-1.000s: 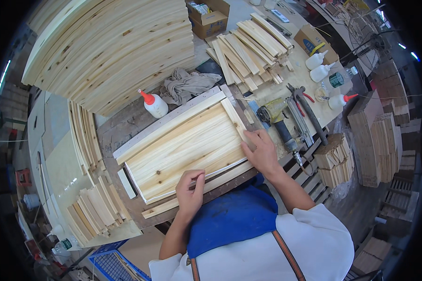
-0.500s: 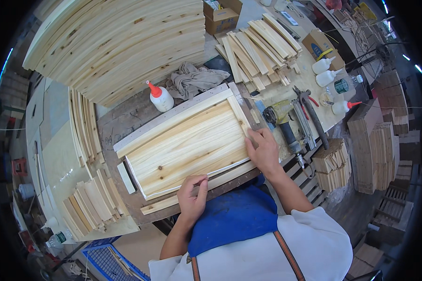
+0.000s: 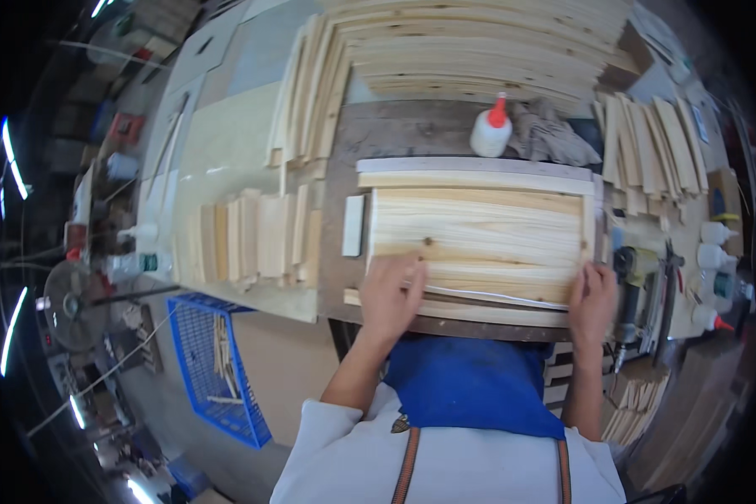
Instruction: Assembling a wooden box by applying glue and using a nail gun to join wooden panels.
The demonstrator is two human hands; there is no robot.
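A pale wooden panel (image 3: 479,231) lies flat on the dark work board, with a white bead, apparently glue, along its near and left edges. Wooden strips border it along the far side and the right side. My left hand (image 3: 392,294) rests over the panel's near left corner, thumb apart from the fingers, nothing visible in it. At the near right corner, my right hand (image 3: 592,302) has its fingers bent round the lower end of the right wooden strip (image 3: 589,220). A loose front strip (image 3: 496,312) lies along the near side, partly under my left hand.
A white glue bottle (image 3: 490,133) with a red tip stands behind the panel beside a grey rag (image 3: 554,134). Stacked boards (image 3: 479,59) fill the back. Short wood pieces (image 3: 256,235) lie left; a nail gun (image 3: 630,265) lies right. A blue crate (image 3: 218,370) sits below left.
The view has swung left, bringing the blue crate and left-hand side further in. My left hand has shifted to the panel's near left corner; my right hand has slid down to the near right corner.
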